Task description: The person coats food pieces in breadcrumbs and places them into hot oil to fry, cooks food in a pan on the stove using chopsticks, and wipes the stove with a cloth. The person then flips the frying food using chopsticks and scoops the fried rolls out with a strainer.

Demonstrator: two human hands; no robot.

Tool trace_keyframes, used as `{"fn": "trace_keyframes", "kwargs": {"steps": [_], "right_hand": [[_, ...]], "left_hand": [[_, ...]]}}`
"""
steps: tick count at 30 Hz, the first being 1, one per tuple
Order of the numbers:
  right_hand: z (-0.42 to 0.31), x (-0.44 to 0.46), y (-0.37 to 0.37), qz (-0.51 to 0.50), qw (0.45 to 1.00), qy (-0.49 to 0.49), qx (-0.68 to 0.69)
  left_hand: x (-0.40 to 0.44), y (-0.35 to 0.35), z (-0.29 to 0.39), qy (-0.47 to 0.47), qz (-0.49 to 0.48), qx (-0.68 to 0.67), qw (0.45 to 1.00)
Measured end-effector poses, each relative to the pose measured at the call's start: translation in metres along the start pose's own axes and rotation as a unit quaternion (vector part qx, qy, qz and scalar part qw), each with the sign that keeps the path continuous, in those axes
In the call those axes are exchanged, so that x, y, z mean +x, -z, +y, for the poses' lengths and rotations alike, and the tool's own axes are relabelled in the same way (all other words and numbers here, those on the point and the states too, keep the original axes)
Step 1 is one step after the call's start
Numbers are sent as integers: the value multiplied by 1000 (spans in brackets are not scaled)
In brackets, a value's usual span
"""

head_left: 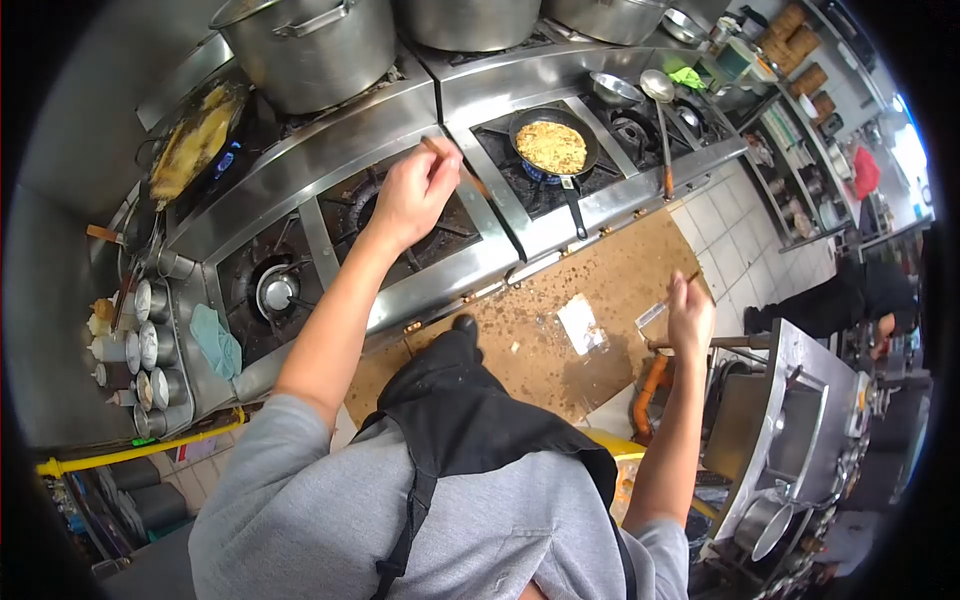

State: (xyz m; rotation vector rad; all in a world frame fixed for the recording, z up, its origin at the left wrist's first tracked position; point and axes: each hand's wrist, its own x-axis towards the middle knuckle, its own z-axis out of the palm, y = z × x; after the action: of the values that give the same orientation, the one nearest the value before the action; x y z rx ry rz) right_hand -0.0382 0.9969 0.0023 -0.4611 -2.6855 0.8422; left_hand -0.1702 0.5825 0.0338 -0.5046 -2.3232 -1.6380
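My left hand (418,198) is raised over the stove (325,235), its fingers pressed together. A small brown tip shows at the fingertips; what it belongs to I cannot make out. My right hand (690,318) is out at the right above the floor, also closed, with a short thin brown piece at its fingertips. Neither hand touches the black frying pan (574,205), which stands over a blue flame. In the pan lies a yellow omelette-like round (551,147). My left hand is nearest to an unlit burner (372,208).
Large steel pots (315,60) line the back. A dark pan with long golden food (195,145) sits at the left over a flame. A ladle (662,120) lies across the right burners. Cardboard (540,330) covers the floor. Another person (850,300) stands at the right near a steel counter (765,400).
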Motion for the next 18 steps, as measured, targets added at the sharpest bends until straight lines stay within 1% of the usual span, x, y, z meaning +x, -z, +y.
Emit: {"fn": "trace_keyframes", "kwargs": {"steps": [1, 3, 5, 7, 8, 9, 11, 12, 13, 15, 18], "right_hand": [[-6, 23, -7, 7, 993, -7, 114], [-26, 69, -22, -28, 981, -41, 187], [-53, 111, -43, -16, 979, 34, 201], [-71, 154, -72, -52, 971, 37, 230], [-75, 171, -91, -49, 959, 62, 271], [-79, 189, -104, -68, 966, 66, 242], [-82, 219, -136, -85, 958, 66, 268], [-87, 230, -148, -81, 959, 87, 257], [-89, 241, -155, -88, 972, 100, 194], [-90, 261, -169, -120, 972, 120, 160], [-92, 284, -186, -144, 970, 142, 135]], "left_hand": [[18, -9, -10, -8, 4, 22, 1000], [50, -28, -14, 11, 3, 25, 1000], [81, -49, -28, 28, 6, 27, 999], [107, -69, -46, -42, 2, 55, 998], [118, -77, -51, 11, -23, 83, 996], [128, -85, -52, 15, -21, 121, 992], [145, -105, -78, 29, -23, 122, 992], [154, -111, -81, 68, -41, 146, 986], [162, -121, -91, 42, -27, 128, 990], [174, -132, -103, 34, -34, 159, 986], [183, -145, -116, 49, -37, 173, 983]]}}
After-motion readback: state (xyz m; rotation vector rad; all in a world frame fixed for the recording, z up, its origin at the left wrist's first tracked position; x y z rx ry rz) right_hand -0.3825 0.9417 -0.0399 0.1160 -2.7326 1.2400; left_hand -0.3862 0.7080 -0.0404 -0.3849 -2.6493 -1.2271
